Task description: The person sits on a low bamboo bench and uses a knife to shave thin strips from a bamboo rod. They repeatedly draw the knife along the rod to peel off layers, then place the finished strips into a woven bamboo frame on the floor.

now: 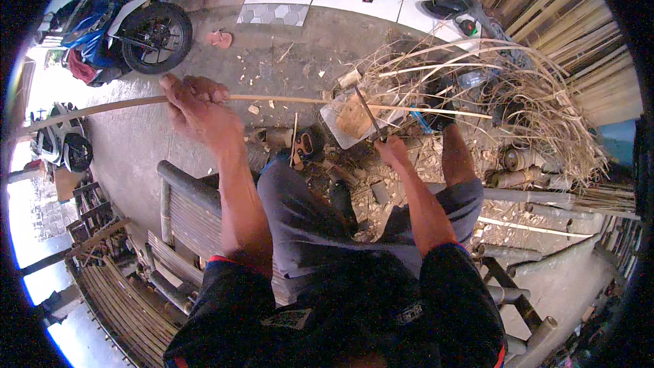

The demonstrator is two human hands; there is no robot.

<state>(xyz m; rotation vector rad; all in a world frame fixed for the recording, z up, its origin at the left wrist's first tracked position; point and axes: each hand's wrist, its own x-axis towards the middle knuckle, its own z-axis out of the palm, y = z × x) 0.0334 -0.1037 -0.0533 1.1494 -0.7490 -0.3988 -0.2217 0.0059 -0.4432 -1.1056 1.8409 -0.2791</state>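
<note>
My left hand (pixel 199 108) is closed around a long, thin bamboo strip (pixel 279 98), which runs across the view from the far left to the right. In my right hand (pixel 392 152) is the handle of a knife (pixel 366 110), its narrow dark blade pointing away from me. The blade crosses the strip right of the middle; whether it touches the strip I cannot tell. Beneath the knife lies a pale, squarish block (pixel 338 135) with a brown patch on top. My right fingers are wrapped round the handle, hiding most of it.
A tangled heap of bamboo shavings (pixel 552 105) lies to the right, near stacked split bamboo (pixel 558 7). Wood chips (pixel 381 215) litter the floor around my feet. At the left are a bamboo bench (pixel 194 208) and a parked blue motorcycle (pixel 102 37). Dark sandals (pixel 446 7) sit on white tiles.
</note>
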